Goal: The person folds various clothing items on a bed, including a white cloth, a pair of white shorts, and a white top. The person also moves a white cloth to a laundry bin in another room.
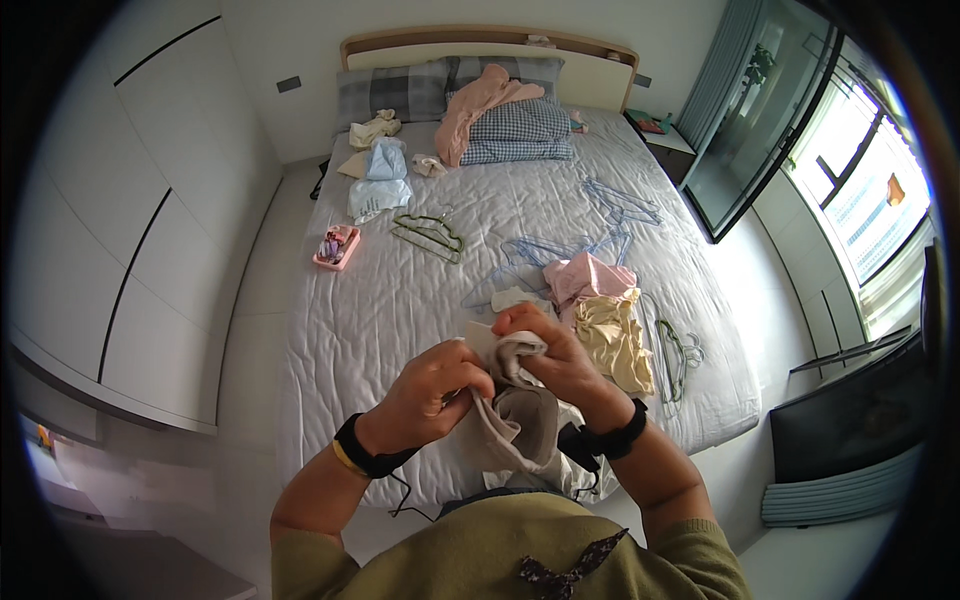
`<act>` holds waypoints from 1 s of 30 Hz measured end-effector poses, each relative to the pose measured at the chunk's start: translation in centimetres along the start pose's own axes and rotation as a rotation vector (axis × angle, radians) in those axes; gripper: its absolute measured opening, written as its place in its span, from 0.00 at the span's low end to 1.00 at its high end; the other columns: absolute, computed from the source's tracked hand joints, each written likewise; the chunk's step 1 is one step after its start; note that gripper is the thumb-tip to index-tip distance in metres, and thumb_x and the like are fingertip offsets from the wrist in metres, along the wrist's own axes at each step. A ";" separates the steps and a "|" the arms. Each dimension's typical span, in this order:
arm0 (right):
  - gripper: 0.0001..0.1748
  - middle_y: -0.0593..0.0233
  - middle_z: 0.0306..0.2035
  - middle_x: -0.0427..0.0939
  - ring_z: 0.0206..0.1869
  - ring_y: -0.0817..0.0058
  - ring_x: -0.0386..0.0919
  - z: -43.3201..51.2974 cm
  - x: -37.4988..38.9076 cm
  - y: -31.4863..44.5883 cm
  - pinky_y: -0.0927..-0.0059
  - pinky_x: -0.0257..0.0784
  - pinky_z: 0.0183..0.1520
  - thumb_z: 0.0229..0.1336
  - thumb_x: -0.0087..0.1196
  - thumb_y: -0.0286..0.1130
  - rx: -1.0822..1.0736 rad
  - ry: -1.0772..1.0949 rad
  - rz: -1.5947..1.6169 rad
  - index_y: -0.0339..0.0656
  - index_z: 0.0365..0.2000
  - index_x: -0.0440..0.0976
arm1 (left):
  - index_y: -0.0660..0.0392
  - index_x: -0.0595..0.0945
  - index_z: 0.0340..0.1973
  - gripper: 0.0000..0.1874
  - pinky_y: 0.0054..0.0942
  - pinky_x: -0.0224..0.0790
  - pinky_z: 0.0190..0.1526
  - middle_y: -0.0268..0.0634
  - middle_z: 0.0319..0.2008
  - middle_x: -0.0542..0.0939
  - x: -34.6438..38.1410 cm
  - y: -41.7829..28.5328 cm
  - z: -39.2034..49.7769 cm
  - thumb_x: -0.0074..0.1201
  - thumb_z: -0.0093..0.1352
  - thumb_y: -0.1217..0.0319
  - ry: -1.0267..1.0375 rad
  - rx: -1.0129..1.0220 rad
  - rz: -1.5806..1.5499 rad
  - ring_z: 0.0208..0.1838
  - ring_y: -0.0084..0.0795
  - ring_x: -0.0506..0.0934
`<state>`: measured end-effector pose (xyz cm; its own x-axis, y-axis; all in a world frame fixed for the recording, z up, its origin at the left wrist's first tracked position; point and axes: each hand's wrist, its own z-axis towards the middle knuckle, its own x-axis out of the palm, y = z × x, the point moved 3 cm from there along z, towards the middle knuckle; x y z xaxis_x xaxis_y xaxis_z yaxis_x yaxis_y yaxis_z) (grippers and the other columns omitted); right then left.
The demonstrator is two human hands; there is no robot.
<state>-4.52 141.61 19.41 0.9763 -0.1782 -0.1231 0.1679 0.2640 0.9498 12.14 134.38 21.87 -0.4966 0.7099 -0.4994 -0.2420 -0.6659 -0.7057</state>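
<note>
Between my two hands hangs a beige-grey cloth garment [529, 420], bunched at its upper edge. My left hand [431, 386] pinches its left edge between thumb and fingers. Higher up, my right hand [555, 352] grips a rolled part of the same cloth. What kind of garment it is cannot be made out. Just beyond my right hand lie a pink garment [592, 277] and a crumpled yellow garment [615, 337] on the bed. A small white cloth [517, 299] rests behind my hands, and white fabric [589, 472] shows beneath the garment near my body.
The bed [352, 337] carries blue wire hangers [540, 247], green hangers [431, 236], more hangers [675, 360] at the right edge, and a pink basket [337, 247]. Folded light-blue clothes [384, 176], a checked folded quilt [517, 131] and a peach cloth [472, 112] lie near the pillows [394, 90].
</note>
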 end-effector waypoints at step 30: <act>0.24 0.55 0.46 0.74 0.50 0.60 0.72 -2.2 -2.7 -1.5 0.63 0.65 0.56 0.51 0.59 0.29 0.006 0.009 -0.712 0.40 0.51 0.71 | 0.63 0.65 0.61 0.27 0.31 0.60 0.61 0.38 0.57 0.72 9.9 5.2 -9.1 0.51 0.69 0.69 0.325 -1.046 -1.348 0.59 0.29 0.70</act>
<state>-7.12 143.84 17.72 0.6311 -0.2979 -0.7163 0.7644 0.0812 0.6396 13.54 140.03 8.70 -0.2105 0.6969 0.6856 0.3513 0.7084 -0.6122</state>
